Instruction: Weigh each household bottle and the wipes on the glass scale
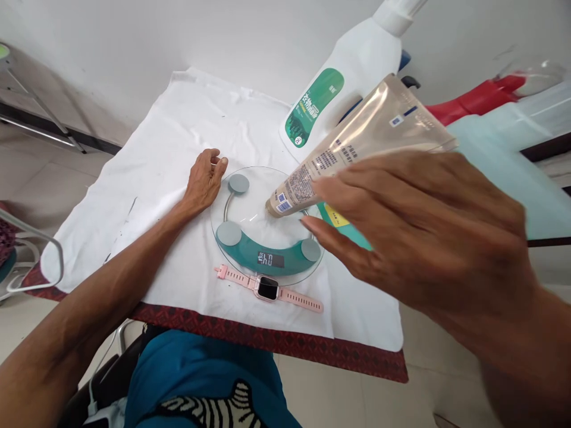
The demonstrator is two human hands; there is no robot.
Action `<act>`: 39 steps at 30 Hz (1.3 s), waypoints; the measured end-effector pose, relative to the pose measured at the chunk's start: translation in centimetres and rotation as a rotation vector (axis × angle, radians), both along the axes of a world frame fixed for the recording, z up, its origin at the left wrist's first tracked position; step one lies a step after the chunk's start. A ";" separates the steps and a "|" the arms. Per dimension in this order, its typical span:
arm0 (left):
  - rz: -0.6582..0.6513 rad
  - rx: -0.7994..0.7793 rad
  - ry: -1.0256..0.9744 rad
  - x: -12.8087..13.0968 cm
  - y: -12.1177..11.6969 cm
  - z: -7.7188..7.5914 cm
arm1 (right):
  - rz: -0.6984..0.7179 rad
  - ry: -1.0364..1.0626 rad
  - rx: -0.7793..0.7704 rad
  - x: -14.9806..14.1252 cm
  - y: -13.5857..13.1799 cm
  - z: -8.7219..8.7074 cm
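My right hand [428, 238] holds a beige squeeze tube [357, 148] tilted over the round glass scale [263, 261], cap end pointing down toward the scale's middle; whether the cap touches the glass is unclear. The scale's teal band shows a lit digital display [271, 259]. My left hand [205, 178] rests flat on the white cloth [178, 137], fingertips touching the scale's left rim. A pink smartwatch [269, 288] lies flat just in front of the scale.
A large white bottle with a green label [339, 89] lies behind the scale. A teal item [352, 233] is partly hidden under my right hand. Red and pale plastic things [491, 98] sit far right. The table's dark red edge [276, 342] runs near my lap.
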State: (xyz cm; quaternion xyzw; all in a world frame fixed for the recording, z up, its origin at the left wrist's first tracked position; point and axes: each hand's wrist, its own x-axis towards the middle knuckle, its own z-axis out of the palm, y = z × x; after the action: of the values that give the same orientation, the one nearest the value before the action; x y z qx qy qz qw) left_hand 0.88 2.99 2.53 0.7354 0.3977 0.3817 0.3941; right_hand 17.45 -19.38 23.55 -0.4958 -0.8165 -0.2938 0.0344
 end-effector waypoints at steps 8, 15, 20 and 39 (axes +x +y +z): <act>-0.015 0.035 0.028 -0.2 -0.5 0.4 | -0.485 0.882 0.441 3.5 -4.8 -13.5; -0.011 0.068 0.077 -0.2 -0.3 0.5 | -0.728 1.388 0.469 5.8 -3.8 -18.7; -0.016 0.063 0.122 -0.1 -0.6 1.1 | -0.792 1.359 0.381 6.9 -4.3 -19.4; 0.012 0.041 0.197 -0.1 -1.2 2.5 | -0.515 1.533 0.240 4.0 -1.7 -14.2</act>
State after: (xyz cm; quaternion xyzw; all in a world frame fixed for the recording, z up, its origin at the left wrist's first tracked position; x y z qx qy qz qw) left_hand 0.81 1.84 5.03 0.7749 0.4312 0.3178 0.3354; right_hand 21.48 -21.04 9.37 -0.7239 -0.3895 0.0428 0.5678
